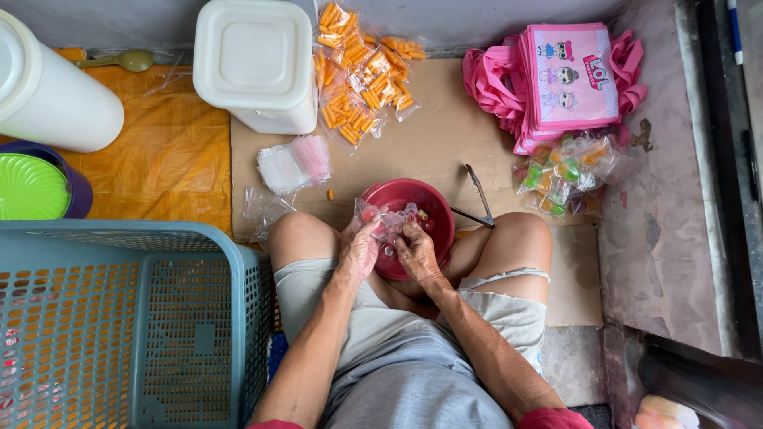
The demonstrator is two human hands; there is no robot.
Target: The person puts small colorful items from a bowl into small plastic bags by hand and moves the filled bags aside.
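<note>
I sit cross-legged on the floor with a dark red bowl (433, 208) between my knees. My left hand (359, 248) and my right hand (415, 248) meet over the bowl's near rim. Together they hold a small clear plastic bag (388, 220) with round sweets in it. More small round sweets lie loose inside the bowl. The fingers of both hands are closed on the bag's edges.
A blue-grey mesh basket (127, 318) stands at my left. Beyond lie a stack of empty clear bags (292, 163), packets of orange snacks (358, 75), a white lidded tub (256, 59), metal tongs (478, 199), filled sweet bags (563, 175), pink tote bags (564, 79) and a green lid (30, 187).
</note>
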